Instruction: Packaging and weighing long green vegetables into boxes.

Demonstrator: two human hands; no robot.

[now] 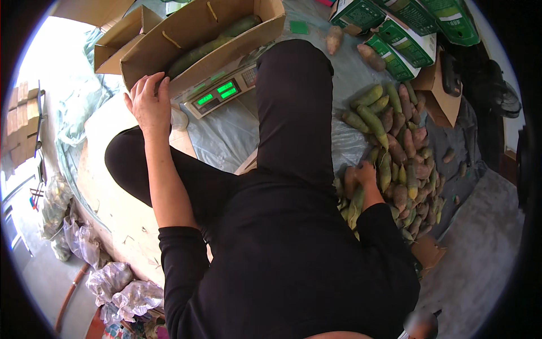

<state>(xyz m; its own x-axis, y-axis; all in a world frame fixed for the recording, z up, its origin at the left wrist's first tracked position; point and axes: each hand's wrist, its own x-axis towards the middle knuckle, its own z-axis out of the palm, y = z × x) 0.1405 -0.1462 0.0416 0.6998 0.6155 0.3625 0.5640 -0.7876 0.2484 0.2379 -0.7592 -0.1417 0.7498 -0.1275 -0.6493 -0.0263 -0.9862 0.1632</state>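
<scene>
My left hand (150,104) is at the near left corner of an open cardboard box (186,68), fingers bent over its rim. Two long green radishes (212,48) lie inside that box, which rests on a digital scale (219,97) with lit green displays. On my right, my right hand (367,174) reaches down into a heap of green and reddish-brown radishes (398,144). Its fingers close round a reddish-brown radish (350,182) at the heap's near left side; the fingertips are partly hidden.
Green printed cartons (406,42) stand at the far right, with a brown open carton (443,93) beside the heap. Two loose radishes (371,57) lie near them. Plastic bags (110,281) line the lower left. My bent knee (296,62) rises between scale and heap.
</scene>
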